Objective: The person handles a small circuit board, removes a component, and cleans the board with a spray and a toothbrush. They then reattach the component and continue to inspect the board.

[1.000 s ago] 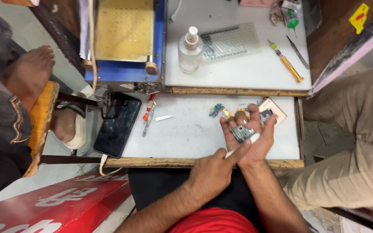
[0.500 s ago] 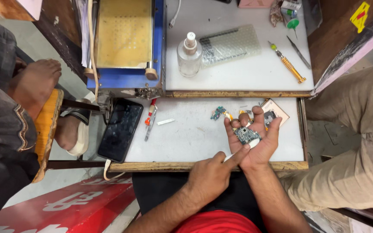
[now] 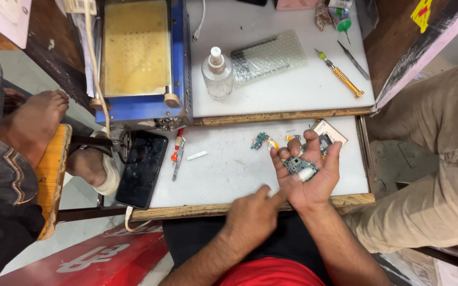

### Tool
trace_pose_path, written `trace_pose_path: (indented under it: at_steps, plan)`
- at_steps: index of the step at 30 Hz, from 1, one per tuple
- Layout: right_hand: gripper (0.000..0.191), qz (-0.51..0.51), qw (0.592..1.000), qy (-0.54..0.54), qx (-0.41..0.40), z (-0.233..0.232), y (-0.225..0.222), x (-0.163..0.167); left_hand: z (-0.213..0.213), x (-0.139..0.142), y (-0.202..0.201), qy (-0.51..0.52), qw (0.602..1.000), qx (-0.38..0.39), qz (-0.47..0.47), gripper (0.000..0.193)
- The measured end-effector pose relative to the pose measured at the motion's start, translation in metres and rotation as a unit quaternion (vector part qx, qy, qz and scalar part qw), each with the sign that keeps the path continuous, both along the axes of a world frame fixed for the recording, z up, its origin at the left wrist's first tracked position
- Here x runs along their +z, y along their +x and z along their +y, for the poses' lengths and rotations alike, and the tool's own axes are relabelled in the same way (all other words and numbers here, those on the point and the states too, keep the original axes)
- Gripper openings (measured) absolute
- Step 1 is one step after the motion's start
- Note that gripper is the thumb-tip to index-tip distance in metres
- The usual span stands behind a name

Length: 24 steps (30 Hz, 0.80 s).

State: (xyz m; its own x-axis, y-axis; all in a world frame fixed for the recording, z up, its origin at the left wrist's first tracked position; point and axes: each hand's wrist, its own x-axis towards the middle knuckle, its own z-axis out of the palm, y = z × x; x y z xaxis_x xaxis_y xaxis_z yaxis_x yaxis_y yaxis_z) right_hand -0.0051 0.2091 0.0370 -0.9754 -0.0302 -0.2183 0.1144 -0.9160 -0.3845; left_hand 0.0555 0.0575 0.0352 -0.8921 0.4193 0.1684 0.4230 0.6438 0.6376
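My right hand [image 3: 309,177] is palm up over the near edge of the white lower work surface [image 3: 229,175]. A small green-blue circuit board [image 3: 296,164] with a white piece on it lies in the palm, fingers curled round it. My left hand [image 3: 253,213] is closed just left of it, with a thin pale tool [image 3: 275,194] whose tip meets the heel of my right hand. Behind my right fingers lies a flat copper-coloured phone part [image 3: 328,132]. A small green flex part [image 3: 260,141] rests on the surface nearby.
A black phone [image 3: 141,169] lies at the surface's left edge beside a red-handled tool [image 3: 177,151]. On the upper shelf are a blue machine with a yellow plate [image 3: 136,53], a clear bottle [image 3: 218,74], a bubble-wrap pouch [image 3: 269,55] and a yellow screwdriver [image 3: 341,75]. Another person's trouser leg [image 3: 441,169] is at the right, bare feet [image 3: 35,119] at the left.
My left hand has drawn back toward me and lower, taking the pale tool off the board. My right hand has opened flatter with the board still in it.
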Motion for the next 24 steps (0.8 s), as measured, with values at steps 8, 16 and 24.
trace_pose_path:
  at_steps: [8,16,24]
  plan:
    - [0.064,0.010,0.999,0.017,0.027,0.002,0.006,-0.007,0.004,0.000,-0.001,0.023,0.999,0.032,0.014,0.049]
    - [0.067,0.065,0.996,0.035,0.056,0.001,0.007,-0.010,0.008,-0.008,0.001,-0.004,0.999,0.033,0.016,0.060]
    - [0.068,0.058,0.997,0.031,0.049,0.001,0.008,-0.018,0.004,0.001,-0.001,-0.009,0.996,0.085,0.015,0.067]
